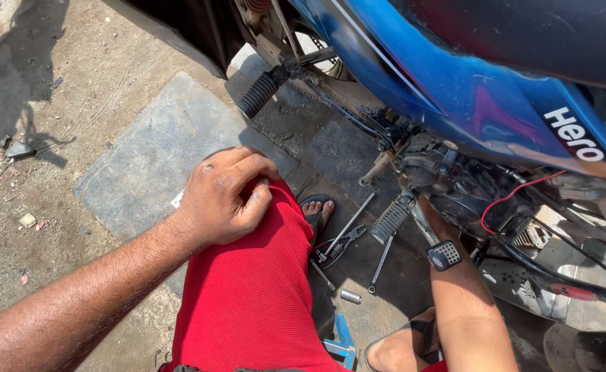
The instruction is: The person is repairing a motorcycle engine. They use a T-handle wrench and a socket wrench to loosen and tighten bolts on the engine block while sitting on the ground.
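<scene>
My left hand [224, 196] rests curled on my knee, which is covered in red shorts [251, 289]; it holds nothing that I can see. My right forearm, wearing a dark square wristwatch [444, 255], reaches up into the greasy engine area [465, 189] of a blue motorcycle [454, 83]. The right hand itself is hidden behind the engine parts and the ribbed footpeg [391, 218].
On the ground by my sandalled foot [315, 212] lie pliers [341, 244], long socket rods [381, 262], a small metal sleeve [350, 296] and a blue tool [341, 342]. A rear footpeg [258, 94] sticks out at top. A grey stone slab [158, 158] lies left.
</scene>
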### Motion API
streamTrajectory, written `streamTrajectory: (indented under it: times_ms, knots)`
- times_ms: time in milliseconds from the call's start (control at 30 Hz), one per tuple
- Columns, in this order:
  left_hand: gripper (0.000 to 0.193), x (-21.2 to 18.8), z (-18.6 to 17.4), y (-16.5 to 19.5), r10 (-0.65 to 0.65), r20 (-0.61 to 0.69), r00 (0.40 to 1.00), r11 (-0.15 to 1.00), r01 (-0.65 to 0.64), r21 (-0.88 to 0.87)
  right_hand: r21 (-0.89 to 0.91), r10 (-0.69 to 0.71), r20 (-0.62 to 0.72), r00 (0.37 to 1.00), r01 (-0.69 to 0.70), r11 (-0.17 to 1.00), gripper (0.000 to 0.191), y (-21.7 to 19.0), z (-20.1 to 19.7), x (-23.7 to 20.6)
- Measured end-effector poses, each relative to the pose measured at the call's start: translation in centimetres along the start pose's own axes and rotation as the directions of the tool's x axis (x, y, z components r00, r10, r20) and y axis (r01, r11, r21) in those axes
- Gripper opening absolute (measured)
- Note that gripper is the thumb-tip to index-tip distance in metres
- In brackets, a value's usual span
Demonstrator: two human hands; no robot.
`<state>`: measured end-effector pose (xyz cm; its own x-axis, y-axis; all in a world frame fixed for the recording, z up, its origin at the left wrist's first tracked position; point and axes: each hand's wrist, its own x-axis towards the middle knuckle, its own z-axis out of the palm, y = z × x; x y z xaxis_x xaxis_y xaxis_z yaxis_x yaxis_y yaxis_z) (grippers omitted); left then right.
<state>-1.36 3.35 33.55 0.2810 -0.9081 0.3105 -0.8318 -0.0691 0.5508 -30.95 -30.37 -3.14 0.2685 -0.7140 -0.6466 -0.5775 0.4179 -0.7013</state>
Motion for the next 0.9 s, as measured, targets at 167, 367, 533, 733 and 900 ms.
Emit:
streamTrajectory:
  times_ms: [167,367,533,733,900]
  knots:
    - [0.018,0.0,0.2,0.9,-0.019,0.03,0.999,0.999,0.018,0.042,0.093,-0.006,-0.076,0.997,0.013,0.996,0.029,-1.1,-0.6,-0.4]
    - [0.019,1.3,1.0,1.1,-0.018,0.087,0.996,0.998,0.013,0.064,0.131,-0.097,-0.249,0.964,0.133,0.982,0.029,-2.8,-4.8,3.1]
    - [0.021,0.9,0.9,0.9,-0.042,0.088,0.995,0.997,0.036,0.072,0.01,-0.225,-0.319,0.921,0.24,0.971,0.029,-0.6,-7.3,2.3]
    - [0.022,-0.1,1.1,-0.1,-0.035,0.101,0.994,0.995,0.026,0.095,-0.49,-0.544,-0.225,0.808,0.389,0.78,0.029,7.1,-9.5,-3.6]
    - [0.019,-0.3,1.2,0.1,-0.046,0.103,0.994,0.997,0.039,0.072,-0.839,-0.38,-0.071,0.922,0.151,0.523,0.03,10.6,-9.9,-8.1]
